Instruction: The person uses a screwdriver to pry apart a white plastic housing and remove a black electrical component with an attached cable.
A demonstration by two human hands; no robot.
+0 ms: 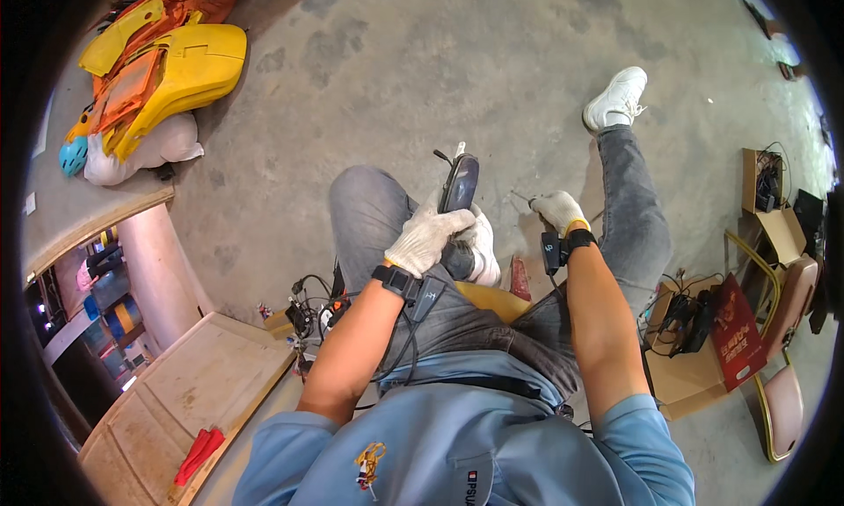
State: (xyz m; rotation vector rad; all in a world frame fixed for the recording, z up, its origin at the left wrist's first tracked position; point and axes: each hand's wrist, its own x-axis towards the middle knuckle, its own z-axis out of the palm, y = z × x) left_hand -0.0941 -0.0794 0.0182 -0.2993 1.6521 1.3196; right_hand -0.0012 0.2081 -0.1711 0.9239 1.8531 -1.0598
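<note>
Concrete floor (492,58), yellow plastic panels (176,66), cardboard box (694,365), wooden board (185,392)

I see both hands in knitted white cotton gloves, matt and a bit grubby: left hand (428,235) wraps a dark device (460,182) with a glossy, smooth plastic or glass face; right hand (557,211) pinches a thin metal-looking tool (522,197), too small to be sure. 2 matt black plastic wrist units on straps. Jeans (374,209) are faded grey denim, shirt (457,436) soft blue cloth. Floor (422,58) is rough, stained concrete. Yellow panels (189,66) look like smooth, semi-gloss moulded plastic. Board (189,383) at lower left is raw, pale wood, matt. Cardboard box (694,374) is plain brown paperboard, with a glossy red bag beside it.
</note>
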